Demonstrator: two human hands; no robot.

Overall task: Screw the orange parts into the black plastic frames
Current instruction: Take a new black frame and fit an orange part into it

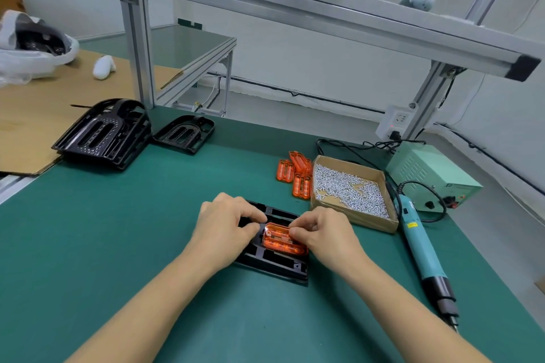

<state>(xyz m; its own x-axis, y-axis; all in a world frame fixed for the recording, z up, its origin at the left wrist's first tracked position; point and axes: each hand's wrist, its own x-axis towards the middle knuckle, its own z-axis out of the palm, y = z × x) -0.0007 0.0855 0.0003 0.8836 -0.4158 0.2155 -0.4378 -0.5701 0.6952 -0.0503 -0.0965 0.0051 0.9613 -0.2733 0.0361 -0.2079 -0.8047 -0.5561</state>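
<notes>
A black plastic frame (274,262) lies flat on the green mat in front of me. An orange translucent part (281,242) sits in its middle recess. My left hand (227,224) rests on the frame's left side, its curled fingers at the part's upper left corner. My right hand (323,234) pinches the part's upper right edge with fingertips and thumb. Three more orange parts (295,174) lie beside a cardboard box of small silver screws (348,188). A teal electric screwdriver (421,247) lies on the mat at my right, untouched.
A stack of black frames (103,132) and a single black frame (184,134) sit at the far left of the mat. The screwdriver's pale green power supply (433,174) stands at the back right. Aluminium posts rise at the mat's back edge. Cardboard sheets and a plastic bag lie far left.
</notes>
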